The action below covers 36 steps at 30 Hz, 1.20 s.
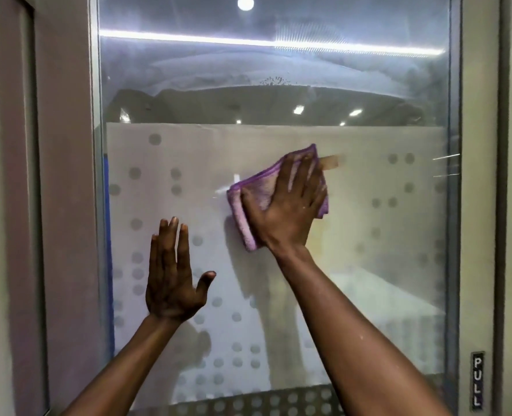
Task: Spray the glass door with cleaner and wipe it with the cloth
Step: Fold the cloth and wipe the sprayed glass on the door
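Right hand (287, 202) flat, pressing cloth (248, 202) on door (368, 235); left hand (170, 283) at 7 o'clock, fingers spread, empty.

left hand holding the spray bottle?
No. The left hand is flat and empty against the glass door; no bottle is in view.

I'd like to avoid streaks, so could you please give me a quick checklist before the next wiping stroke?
1. Purple cloth flat under right hand: ok.
2. Left hand open, clear of the cloth's path: ok.
3. Haze and droplets on upper glass door wiped: not ok.
4. Cleaner bottle within reach: cannot tell, not in view.
5. Pull sign side frame dry: cannot tell.
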### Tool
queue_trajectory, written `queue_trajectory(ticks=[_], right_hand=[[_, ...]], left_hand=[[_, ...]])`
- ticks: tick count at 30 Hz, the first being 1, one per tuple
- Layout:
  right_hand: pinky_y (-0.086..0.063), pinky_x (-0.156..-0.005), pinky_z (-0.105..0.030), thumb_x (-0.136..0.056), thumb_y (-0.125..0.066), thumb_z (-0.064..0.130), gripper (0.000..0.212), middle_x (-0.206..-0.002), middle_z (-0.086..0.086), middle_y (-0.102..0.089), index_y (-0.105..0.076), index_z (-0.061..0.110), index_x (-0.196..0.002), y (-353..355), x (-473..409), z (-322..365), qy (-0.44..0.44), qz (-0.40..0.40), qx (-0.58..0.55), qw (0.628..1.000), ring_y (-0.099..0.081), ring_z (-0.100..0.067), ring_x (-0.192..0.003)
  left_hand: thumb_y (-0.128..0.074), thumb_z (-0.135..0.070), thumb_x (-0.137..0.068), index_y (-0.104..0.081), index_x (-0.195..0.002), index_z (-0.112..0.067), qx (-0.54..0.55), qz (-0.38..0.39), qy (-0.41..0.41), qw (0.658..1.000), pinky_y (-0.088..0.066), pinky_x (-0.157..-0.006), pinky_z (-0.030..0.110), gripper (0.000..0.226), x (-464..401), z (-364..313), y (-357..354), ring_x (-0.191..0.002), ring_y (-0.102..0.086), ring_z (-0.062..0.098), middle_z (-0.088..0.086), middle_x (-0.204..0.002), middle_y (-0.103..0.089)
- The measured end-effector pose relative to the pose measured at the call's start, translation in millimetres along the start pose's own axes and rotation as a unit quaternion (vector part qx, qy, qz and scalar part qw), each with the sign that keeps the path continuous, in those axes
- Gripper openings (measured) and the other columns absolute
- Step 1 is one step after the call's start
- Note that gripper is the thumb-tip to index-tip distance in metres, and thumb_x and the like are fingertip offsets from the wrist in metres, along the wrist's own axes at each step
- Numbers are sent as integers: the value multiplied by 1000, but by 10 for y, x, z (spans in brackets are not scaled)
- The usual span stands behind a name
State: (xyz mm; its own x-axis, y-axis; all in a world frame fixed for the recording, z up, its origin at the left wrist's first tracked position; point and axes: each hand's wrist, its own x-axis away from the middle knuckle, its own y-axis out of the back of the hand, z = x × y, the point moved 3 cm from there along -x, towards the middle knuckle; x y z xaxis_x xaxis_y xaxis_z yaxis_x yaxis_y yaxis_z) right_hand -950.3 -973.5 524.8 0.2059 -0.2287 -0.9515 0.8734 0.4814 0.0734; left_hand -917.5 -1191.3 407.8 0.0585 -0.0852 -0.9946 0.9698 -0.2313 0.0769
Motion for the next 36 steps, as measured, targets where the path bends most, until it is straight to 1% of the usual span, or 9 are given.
queue_trajectory(ticks=[4, 10, 13, 17, 20, 24, 29, 32, 36], right_hand=[[-1, -130, -57, -79, -44, 90, 117, -174, -12, 3, -6, 19, -166, -245, 820, 156, 152, 68, -15, 986, 4, -33, -162], [-18, -127, -60, -85, -51, 81, 102, -174, -10, -12, -23, 23, -164, -285, 2020, -324, 232, 115, -15, 966, -12, -35, -161], [-25, -125, -58, -85, -53, 81, 99, -174, -8, -15, -27, 24, -163, -177, 2331, -728, 254, 137, 2, 957, -15, -33, -160], [-19, -127, -59, -76, -56, 88, 113, -173, -10, -18, -27, 22, -163, 3, 2320, -1220, 189, 117, 34, 974, -17, -37, -160], [-13, -128, -57, -73, -53, 92, 123, -173, -15, -10, -21, 16, -164, 142, 2028, -1618, 99, 77, 72, 989, -12, -38, -160], [-19, -126, -59, -83, -36, 90, 116, -172, -23, -9, -13, 10, -164, 284, 1399, -1853, -48, 27, 122, 991, -10, -42, -160], [-18, -125, -63, -89, -22, 85, 107, -170, -27, -12, -15, 8, -164, 228, 726, -1351, -107, 3, 101, 989, -13, -48, -157], [-13, -126, -63, -85, -27, 89, 111, -171, -24, -12, -14, 12, -164, 70, 506, -787, -52, 0, 72, 996, -11, -45, -158], [-6, -129, -59, -83, -35, 90, 113, -172, -20, -10, -16, 14, -164, -193, 601, 39, 68, 15, 6, 998, -7, -40, -160]], left_hand=[[-27, -71, -97, -11, -166, -16, 35, 2, 13, 999, -14, -132, 50, 90, -25, -8, 38, -163, -10, 32, 11, -175, -13], [-24, -66, -102, -17, -166, -20, 69, 0, 74, 995, -21, -129, 55, 80, -37, 0, 105, -164, -8, 30, 10, -175, -15], [-27, -64, -103, -19, -165, -16, 48, 29, 47, 997, -21, -129, 57, 79, 27, 6, 96, -164, -8, 32, 14, -174, -16], [-28, -62, -103, -21, -165, -13, 34, 40, 25, 998, -19, -130, 55, 79, 45, 30, 90, -164, -6, 32, 15, -174, -15], [-29, -63, -103, -18, -165, -13, 20, 33, 39, 998, -7, -133, 51, 81, 49, 31, 57, -164, -3, 33, 15, -174, -11], [-28, -70, -99, -15, -166, -12, 18, 15, 60, 998, 2, -133, 49, 90, 41, 32, 11, -164, -2, 35, 18, -174, -7], [-29, -76, -96, -14, -166, -12, 49, 7, 53, 997, 1, -133, 53, 95, 36, -15, 22, -163, -4, 38, 20, -174, -8], [-30, -78, -94, -18, -164, -11, 70, 6, 56, 996, -1, -132, 56, 98, 38, -33, 50, -163, -4, 38, 22, -173, -8], [-37, -78, -92, -24, -163, -7, 133, 0, 60, 989, -18, -127, 64, 101, 20, -16, 136, -163, -3, 38, 21, -173, -6]])
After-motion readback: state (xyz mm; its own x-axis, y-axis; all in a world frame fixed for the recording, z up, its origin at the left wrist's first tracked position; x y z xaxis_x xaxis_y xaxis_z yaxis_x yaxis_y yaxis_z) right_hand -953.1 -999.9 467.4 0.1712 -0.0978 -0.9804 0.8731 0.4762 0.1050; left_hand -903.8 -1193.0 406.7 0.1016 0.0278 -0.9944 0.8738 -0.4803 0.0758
